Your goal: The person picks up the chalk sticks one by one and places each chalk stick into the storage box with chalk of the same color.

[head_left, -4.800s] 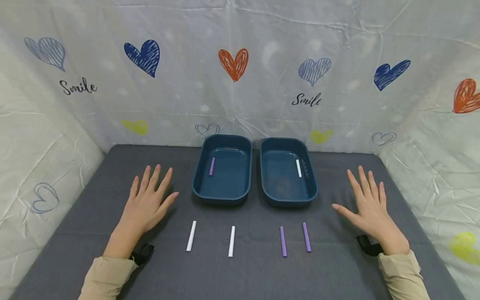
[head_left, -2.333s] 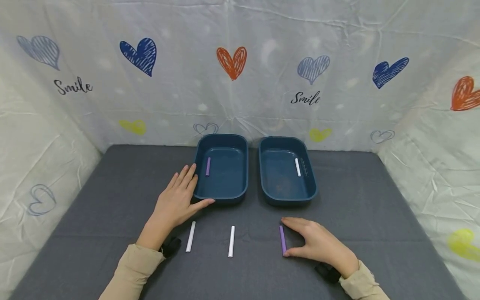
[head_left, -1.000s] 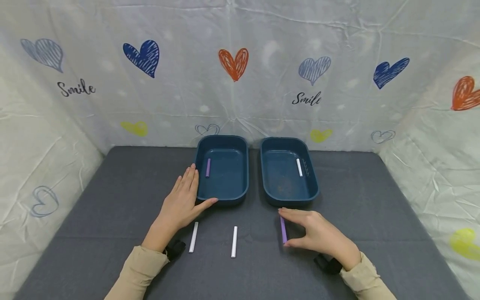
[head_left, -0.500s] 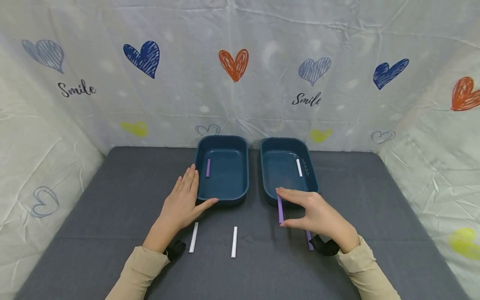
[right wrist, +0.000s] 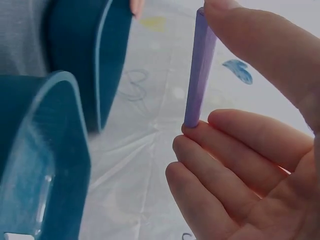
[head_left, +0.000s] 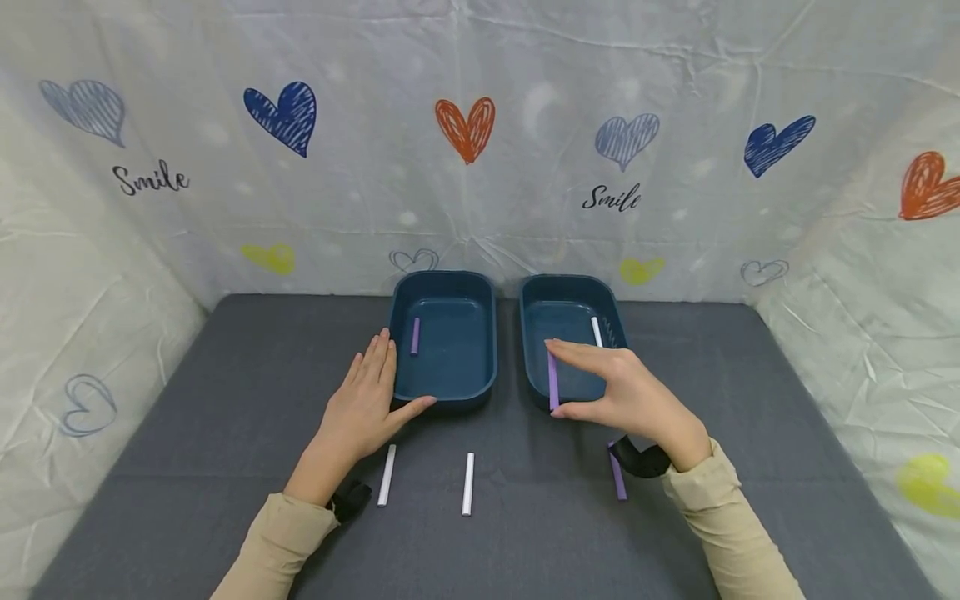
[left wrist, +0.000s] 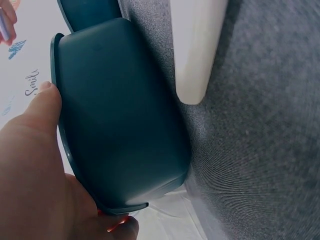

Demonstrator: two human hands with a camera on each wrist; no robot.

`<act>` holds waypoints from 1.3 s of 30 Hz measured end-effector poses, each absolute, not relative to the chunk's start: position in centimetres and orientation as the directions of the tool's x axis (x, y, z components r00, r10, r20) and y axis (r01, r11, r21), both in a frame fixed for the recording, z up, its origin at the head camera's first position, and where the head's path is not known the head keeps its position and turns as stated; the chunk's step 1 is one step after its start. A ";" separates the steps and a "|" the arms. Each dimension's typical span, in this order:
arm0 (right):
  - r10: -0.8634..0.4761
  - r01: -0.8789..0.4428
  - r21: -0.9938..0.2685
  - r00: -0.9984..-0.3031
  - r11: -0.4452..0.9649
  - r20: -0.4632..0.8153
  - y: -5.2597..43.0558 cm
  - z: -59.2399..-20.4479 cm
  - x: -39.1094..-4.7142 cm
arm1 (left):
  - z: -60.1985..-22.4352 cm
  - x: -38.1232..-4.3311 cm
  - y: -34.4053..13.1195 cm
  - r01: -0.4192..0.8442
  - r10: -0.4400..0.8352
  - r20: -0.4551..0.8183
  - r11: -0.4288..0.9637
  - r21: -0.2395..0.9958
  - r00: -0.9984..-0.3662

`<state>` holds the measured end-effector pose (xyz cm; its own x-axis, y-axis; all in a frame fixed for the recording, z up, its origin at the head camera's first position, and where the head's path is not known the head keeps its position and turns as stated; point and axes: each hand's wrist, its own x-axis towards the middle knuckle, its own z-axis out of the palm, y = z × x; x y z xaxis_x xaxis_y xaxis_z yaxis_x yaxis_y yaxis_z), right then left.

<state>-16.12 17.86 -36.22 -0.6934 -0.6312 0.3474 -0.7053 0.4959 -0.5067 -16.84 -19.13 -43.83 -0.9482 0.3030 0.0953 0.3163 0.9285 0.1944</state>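
My right hand (head_left: 637, 396) pinches a purple chalk stick (head_left: 553, 382) end to end between thumb and fingertips, over the near part of the right blue tray (head_left: 566, 308). The right wrist view shows the same chalk stick (right wrist: 200, 72) upright between thumb and fingertip. A white chalk stick (head_left: 596, 331) lies in that tray, partly behind the hand. My left hand (head_left: 356, 412) rests against the left blue tray (head_left: 457, 367), straight fingers along its left side and thumb at its front rim. Inside that tray lies another purple chalk stick (head_left: 416, 336).
On the grey tablecloth (head_left: 525, 542), two white chalk sticks, one on the left (head_left: 387, 475) and one nearer the middle (head_left: 468, 485), lie in front of the left tray. A purple chalk stick (head_left: 618, 479) lies partly under the right wrist's camera. A white curtain (head_left: 360, 200) hangs behind.
My right hand took hold of the inner purple chalk stick, lifted it off the tablecloth and carried it forward over the right tray. Earlier, my left hand moved right to the left tray.
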 end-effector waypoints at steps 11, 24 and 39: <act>-0.617 -0.722 -0.510 -0.680 0.467 0.397 17.0 -34.2 -17.2 | -43.7 -16.8 -19.3 0.320 0.301 0.121 0.928 0.192 -0.946; -0.599 -0.732 -0.505 -0.674 0.458 0.433 15.3 -33.3 -19.3 | -43.6 -16.9 -19.2 0.316 0.301 0.107 0.929 0.190 -0.948; -0.578 -0.670 -0.553 -0.730 0.496 0.366 12.6 -32.4 -22.4 | -43.7 -16.8 -19.1 0.309 0.294 0.101 0.930 0.197 -0.950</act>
